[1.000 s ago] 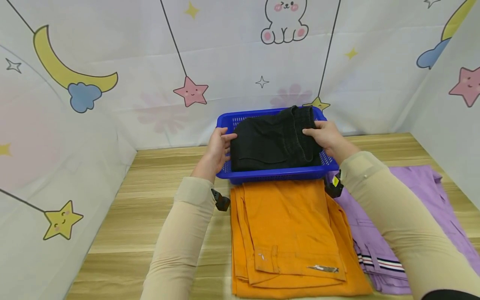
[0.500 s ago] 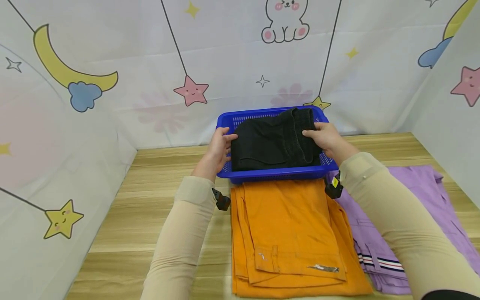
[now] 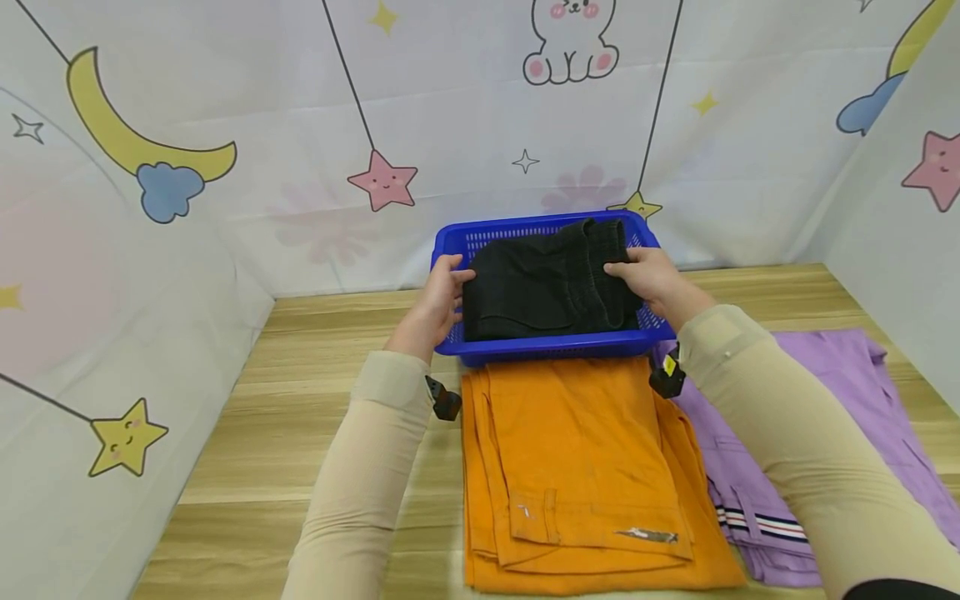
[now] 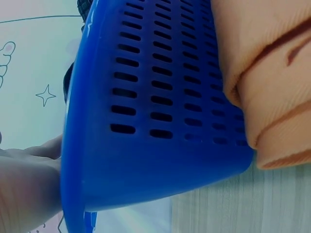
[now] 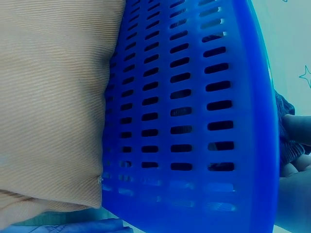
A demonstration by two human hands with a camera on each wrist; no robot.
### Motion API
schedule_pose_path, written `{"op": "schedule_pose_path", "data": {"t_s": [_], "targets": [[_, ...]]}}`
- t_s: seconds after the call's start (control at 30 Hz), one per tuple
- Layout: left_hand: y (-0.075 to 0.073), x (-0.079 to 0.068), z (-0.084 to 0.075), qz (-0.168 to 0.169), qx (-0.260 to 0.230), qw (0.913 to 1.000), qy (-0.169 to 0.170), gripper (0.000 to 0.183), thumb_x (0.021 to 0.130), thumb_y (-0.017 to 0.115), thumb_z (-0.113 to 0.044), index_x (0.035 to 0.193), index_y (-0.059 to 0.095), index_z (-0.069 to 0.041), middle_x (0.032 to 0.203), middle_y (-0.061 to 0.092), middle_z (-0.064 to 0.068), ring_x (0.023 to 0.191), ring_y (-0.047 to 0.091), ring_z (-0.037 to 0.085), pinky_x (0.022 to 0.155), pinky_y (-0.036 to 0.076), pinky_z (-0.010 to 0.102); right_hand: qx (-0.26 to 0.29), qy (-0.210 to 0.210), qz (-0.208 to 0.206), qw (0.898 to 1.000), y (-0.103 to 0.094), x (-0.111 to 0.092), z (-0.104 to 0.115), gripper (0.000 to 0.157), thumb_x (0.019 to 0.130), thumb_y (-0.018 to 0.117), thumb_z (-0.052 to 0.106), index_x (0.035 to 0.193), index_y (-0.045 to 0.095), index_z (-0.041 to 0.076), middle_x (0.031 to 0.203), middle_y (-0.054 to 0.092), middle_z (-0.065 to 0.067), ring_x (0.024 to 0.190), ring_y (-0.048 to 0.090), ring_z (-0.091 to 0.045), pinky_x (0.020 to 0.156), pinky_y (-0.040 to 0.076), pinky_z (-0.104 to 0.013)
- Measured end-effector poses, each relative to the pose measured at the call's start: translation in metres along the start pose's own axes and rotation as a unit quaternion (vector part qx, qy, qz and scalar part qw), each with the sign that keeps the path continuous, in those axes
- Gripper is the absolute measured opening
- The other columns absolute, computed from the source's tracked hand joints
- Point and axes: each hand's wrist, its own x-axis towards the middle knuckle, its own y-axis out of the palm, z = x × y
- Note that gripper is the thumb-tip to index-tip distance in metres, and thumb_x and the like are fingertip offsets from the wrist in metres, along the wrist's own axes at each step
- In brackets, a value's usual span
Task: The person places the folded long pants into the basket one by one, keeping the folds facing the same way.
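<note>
Folded black jeans lie in a blue plastic basket with slotted walls. At the right end, my right hand pinches their waistband, thumb on top and fingers behind. My left hand is at the opposite end, its loosely spread fingers touching the folded edge. In the left wrist view the basket wall hides most of that hand. The right wrist view shows a bit of the dark cloth beside my right fingers, past the basket rim.
Folded orange trousers lie directly in front of the basket. Purple trousers with a striped waistband lie to the right, partly under my right forearm. A printed white curtain hangs behind the wooden table.
The right end of the black jeans has sunk slightly lower into the basket, with my right hand moving along. My left hand has hardly moved.
</note>
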Motion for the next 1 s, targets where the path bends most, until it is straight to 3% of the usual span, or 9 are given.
{"op": "schedule_pose_path", "data": {"t_s": [0.2, 0.47, 0.67, 0.87, 1.0], "targets": [[0.0022, 0.0009, 0.0010, 0.001, 0.013, 0.9999, -0.001, 0.066, 0.098, 0.023, -0.052, 0.144, 0.038, -0.008, 0.155, 0.026, 0.006, 0.144, 0.021, 0.026, 0.118, 0.017, 0.045, -0.003, 0.005, 0.005, 1.000, 0.0004, -0.0008, -0.0006, 0.064, 0.099, 0.046, 0.023, 0.150, 0.015, -0.001, 0.152, 0.026, -0.022, 0.137, 0.035, -0.036, 0.110, 0.033, -0.047], [0.0056, 0.0002, 0.0022, -0.001, 0.030, 0.9995, -0.008, 0.072, 0.096, 0.025, -0.059, 0.146, 0.035, -0.008, 0.155, 0.025, 0.008, 0.145, 0.020, 0.028, 0.118, 0.016, 0.045, -0.054, 0.008, 0.010, 0.998, 0.0010, -0.0030, 0.0004, 0.076, 0.098, 0.049, 0.031, 0.150, 0.004, -0.003, 0.158, 0.003, -0.020, 0.145, 0.010, -0.036, 0.116, 0.019, -0.049], [0.0069, -0.0016, 0.0021, -0.004, 0.055, 0.9984, -0.009, 0.074, 0.095, 0.023, -0.063, 0.147, 0.032, -0.012, 0.158, 0.015, 0.004, 0.146, 0.013, 0.030, 0.119, 0.011, 0.047, -0.059, 0.017, 0.021, 0.998, 0.0031, -0.0051, 0.0023, 0.082, 0.096, 0.049, 0.034, 0.149, -0.001, -0.004, 0.157, 0.001, -0.021, 0.144, 0.012, -0.038, 0.116, 0.017, -0.050], [0.0082, -0.0032, 0.0028, -0.009, 0.078, 0.9969, 0.004, 0.070, 0.095, 0.021, -0.065, 0.152, 0.018, -0.024, 0.158, 0.016, 0.000, 0.147, 0.009, 0.024, 0.119, 0.009, 0.050, -0.034, 0.015, 0.022, 0.999, 0.0037, -0.0068, 0.0030, 0.080, 0.098, 0.047, 0.033, 0.150, -0.005, 0.001, 0.158, 0.002, -0.020, 0.144, 0.014, -0.037, 0.116, 0.019, -0.050], [0.0084, -0.0061, 0.0031, -0.013, 0.084, 0.9964, 0.003, 0.074, 0.094, 0.021, -0.067, 0.151, 0.021, -0.021, 0.160, 0.010, -0.001, 0.147, 0.004, 0.024, 0.119, 0.008, 0.048, -0.025, 0.008, 0.015, 1.000, 0.0036, -0.0091, 0.0047, 0.081, 0.098, 0.046, 0.031, 0.150, -0.008, 0.003, 0.158, -0.002, -0.017, 0.145, 0.012, -0.036, 0.116, 0.018, -0.050]]}}
